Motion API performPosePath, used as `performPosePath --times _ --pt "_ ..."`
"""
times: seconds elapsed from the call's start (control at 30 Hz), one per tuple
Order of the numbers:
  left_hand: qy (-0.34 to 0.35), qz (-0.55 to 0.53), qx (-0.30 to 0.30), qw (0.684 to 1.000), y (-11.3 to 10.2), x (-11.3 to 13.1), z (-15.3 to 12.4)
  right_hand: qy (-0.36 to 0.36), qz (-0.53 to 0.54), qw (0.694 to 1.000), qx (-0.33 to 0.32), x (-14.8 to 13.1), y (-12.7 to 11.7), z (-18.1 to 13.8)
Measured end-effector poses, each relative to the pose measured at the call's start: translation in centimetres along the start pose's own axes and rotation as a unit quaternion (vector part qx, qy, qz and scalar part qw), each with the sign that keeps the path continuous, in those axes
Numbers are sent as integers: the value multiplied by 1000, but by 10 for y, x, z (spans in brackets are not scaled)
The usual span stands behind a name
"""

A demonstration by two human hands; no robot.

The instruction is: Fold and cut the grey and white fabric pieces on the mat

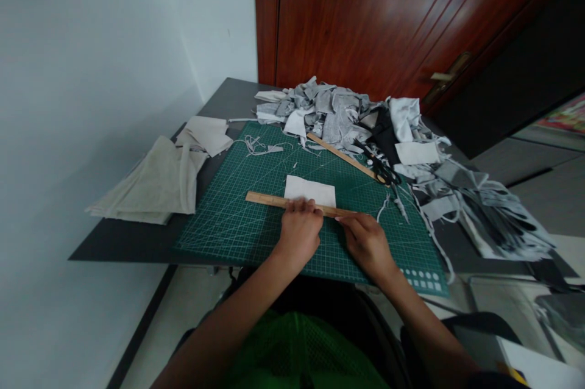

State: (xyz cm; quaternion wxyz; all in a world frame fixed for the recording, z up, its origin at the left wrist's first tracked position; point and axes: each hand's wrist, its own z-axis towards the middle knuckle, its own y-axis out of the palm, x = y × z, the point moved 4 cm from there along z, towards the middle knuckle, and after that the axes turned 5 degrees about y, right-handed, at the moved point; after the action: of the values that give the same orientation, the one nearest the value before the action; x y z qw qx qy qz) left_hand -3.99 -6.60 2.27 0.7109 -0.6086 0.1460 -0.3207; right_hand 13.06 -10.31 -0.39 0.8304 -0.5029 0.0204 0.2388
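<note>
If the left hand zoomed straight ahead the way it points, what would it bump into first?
Probably the white cloth, just past the ruler that the left hand rests on. The cloth looks flat, so the hand might slide over it; height is hard to judge here.

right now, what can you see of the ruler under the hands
The ruler is a thin, straight, light-brown strip that looks wooden; markings are too small to read. It lies slightly slanted on the green cutting mat, along the near side of a white piece. The left hand rests on its middle, the right hand touches near its right end; its left end is uncovered.
</note>
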Motion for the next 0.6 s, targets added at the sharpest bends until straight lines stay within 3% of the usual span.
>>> performPosePath --times 0.6 --pt "4 10 -12 1000 2 -1 1 31 -5 999 -3 -7 2 2"
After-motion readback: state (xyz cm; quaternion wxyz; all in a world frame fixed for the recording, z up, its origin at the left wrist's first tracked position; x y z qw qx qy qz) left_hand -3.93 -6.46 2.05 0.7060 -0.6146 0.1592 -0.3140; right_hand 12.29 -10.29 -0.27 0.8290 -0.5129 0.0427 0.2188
